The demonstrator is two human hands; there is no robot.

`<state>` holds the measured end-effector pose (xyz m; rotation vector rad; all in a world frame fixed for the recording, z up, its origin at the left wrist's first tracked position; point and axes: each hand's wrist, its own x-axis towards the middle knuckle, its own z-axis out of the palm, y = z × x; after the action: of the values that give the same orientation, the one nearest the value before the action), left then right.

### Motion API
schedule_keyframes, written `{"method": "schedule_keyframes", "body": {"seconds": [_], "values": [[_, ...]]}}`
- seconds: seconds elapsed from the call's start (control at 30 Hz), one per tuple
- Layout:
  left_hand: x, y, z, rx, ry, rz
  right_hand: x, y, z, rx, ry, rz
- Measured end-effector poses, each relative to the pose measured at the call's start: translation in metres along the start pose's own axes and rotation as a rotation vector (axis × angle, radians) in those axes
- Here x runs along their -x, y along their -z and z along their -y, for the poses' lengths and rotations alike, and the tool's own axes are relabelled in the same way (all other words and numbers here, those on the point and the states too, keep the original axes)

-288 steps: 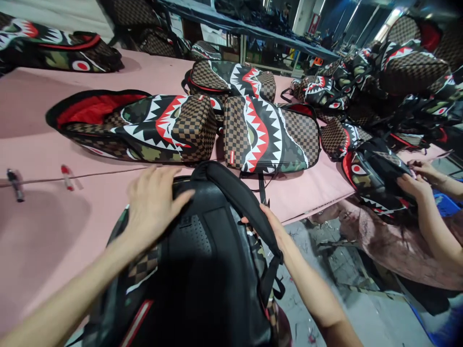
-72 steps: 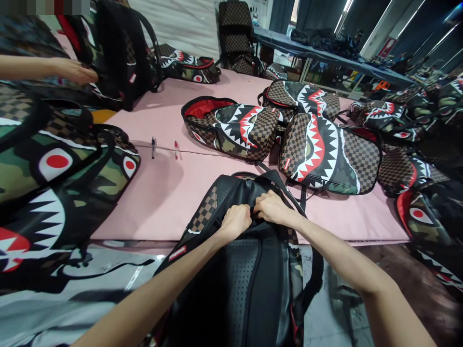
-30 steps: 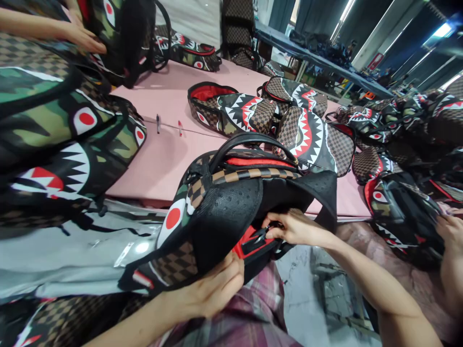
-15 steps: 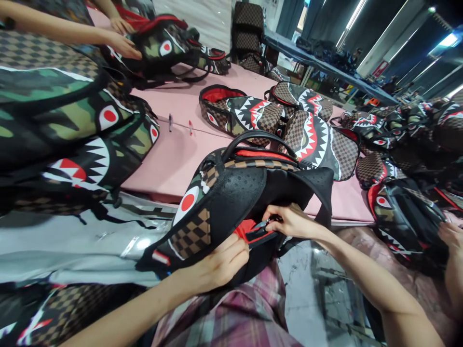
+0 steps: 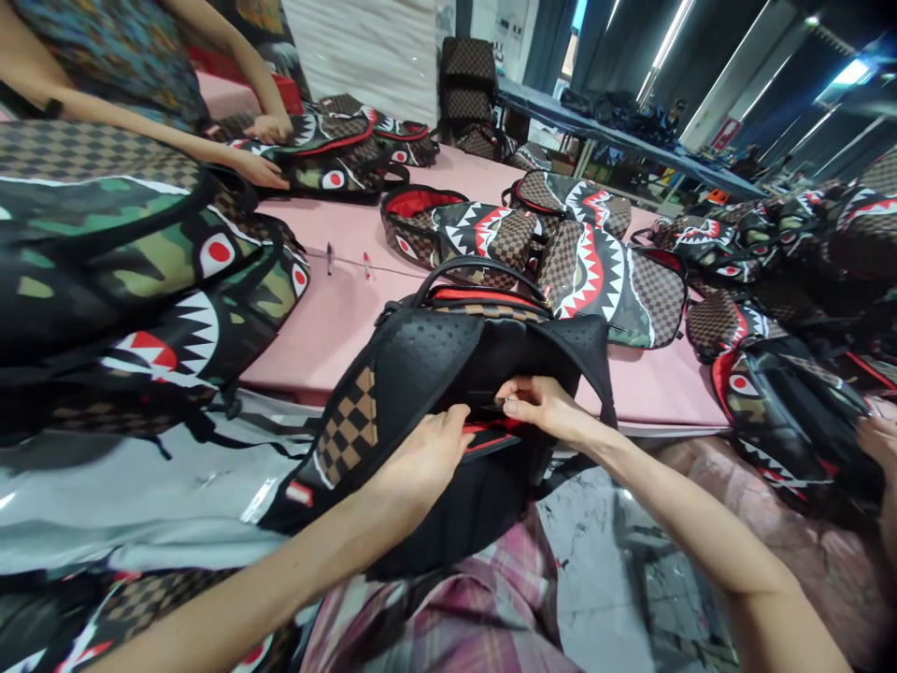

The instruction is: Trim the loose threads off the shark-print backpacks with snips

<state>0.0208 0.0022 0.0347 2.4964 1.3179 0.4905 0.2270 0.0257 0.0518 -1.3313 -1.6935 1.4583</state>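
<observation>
A black-backed backpack (image 5: 462, 514) with brown checked side panels leans at the table edge in front of me, its padded back towards me. My left hand (image 5: 431, 453) is closed on the left edge of a red-lined opening (image 5: 491, 439) in that back. At the right end of the opening my right hand (image 5: 539, 408) is closed, thumb and fingers pinched around a small dark thing with a metallic glint, too hidden to name. The black carry handle (image 5: 476, 264) arches over the top, beside a red-edged zipped compartment.
The pink table (image 5: 336, 318) carries several shark-mouth backpacks, a large camouflage one (image 5: 154, 252) at left and a checked one (image 5: 617, 280) behind mine. Two pens (image 5: 365, 265) lie there. Another person's hands (image 5: 263, 150) work on a bag at far left; one hand (image 5: 879, 430) shows at right.
My right hand has moved slightly left and up, with the small thing less visible. The backpack has turned a little and more of its back shows. The other person's bag at left now lies lower.
</observation>
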Motion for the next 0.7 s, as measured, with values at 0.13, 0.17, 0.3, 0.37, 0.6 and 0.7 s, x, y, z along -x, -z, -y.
{"method": "schedule_keyframes", "body": {"seconds": [0.13,0.17,0.3,0.37,0.6,0.7], "values": [[-0.03,0.023,-0.009,-0.015,0.024,0.352,0.003,0.001,-0.002,-0.123,0.017,-0.064],[-0.037,0.026,-0.011,-0.053,0.018,0.408,0.005,0.002,-0.003,-0.132,0.014,-0.066],[-0.06,0.029,-0.018,-0.055,0.034,0.586,0.01,0.003,-0.005,-0.149,-0.014,-0.091],[-0.064,0.028,-0.018,0.04,0.062,0.611,0.013,0.003,-0.006,-0.17,-0.032,-0.129],[-0.046,0.02,-0.014,0.296,0.299,0.597,0.03,-0.007,-0.014,-0.241,-0.059,-0.135],[-0.041,0.022,-0.016,0.357,0.356,0.624,0.037,-0.009,-0.017,-0.226,-0.042,-0.123]]}}
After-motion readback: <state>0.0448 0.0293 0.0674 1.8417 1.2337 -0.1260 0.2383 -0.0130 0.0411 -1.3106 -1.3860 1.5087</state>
